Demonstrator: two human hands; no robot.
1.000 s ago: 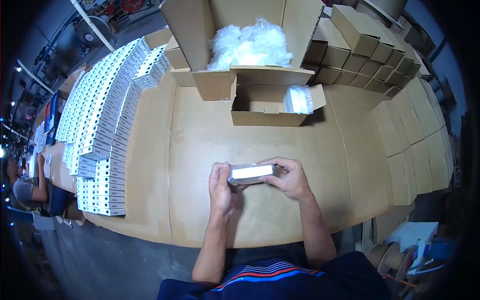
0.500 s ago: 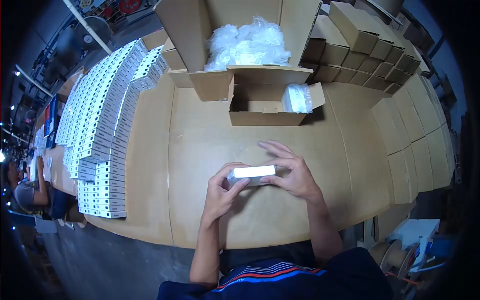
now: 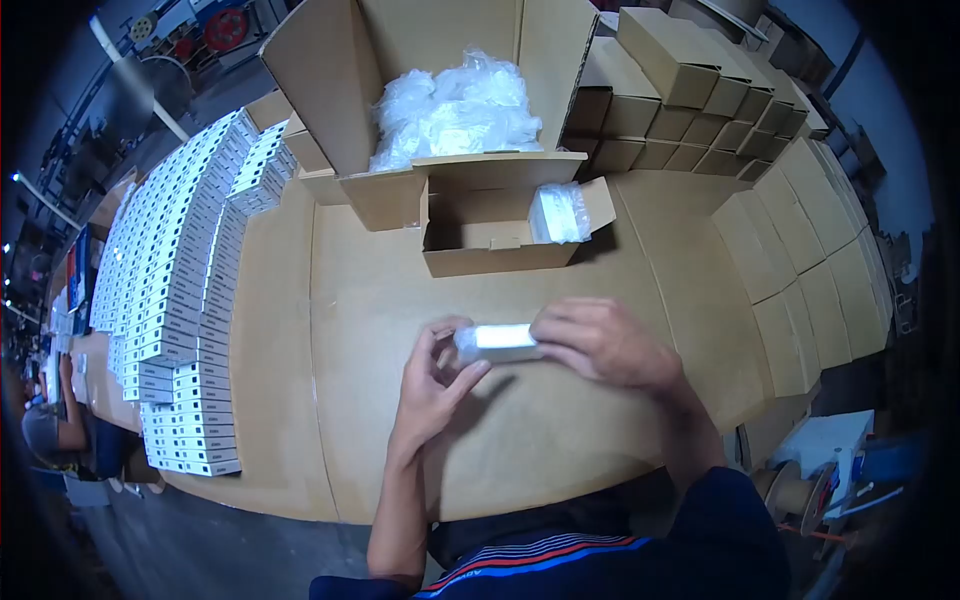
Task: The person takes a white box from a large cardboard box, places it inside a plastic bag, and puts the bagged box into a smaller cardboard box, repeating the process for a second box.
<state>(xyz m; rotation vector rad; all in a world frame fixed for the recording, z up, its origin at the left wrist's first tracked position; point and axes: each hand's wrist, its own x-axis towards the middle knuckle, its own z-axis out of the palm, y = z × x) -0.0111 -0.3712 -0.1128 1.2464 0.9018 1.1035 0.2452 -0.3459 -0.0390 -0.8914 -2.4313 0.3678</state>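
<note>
A small white box in clear plastic wrap (image 3: 497,340) is held just above the cardboard-covered table (image 3: 600,420). My left hand (image 3: 432,385) pinches its left end with thumb and fingers. My right hand (image 3: 605,342) covers its right end, fingers curled over the top. Behind them stands a small open carton (image 3: 480,250) with one wrapped white box (image 3: 558,213) inside at its right end.
A large open carton (image 3: 330,80) at the back holds several plastic-wrapped boxes (image 3: 452,108). Rows of stacked white boxes (image 3: 180,300) line the left. Closed brown cartons (image 3: 790,250) fill the back right and right edge. Another person (image 3: 50,430) sits far left.
My right hand's fingers have closed down over the box's right end. My left hand shifted its grip at the left end. The view moved a little, so the cartons sit further left.
</note>
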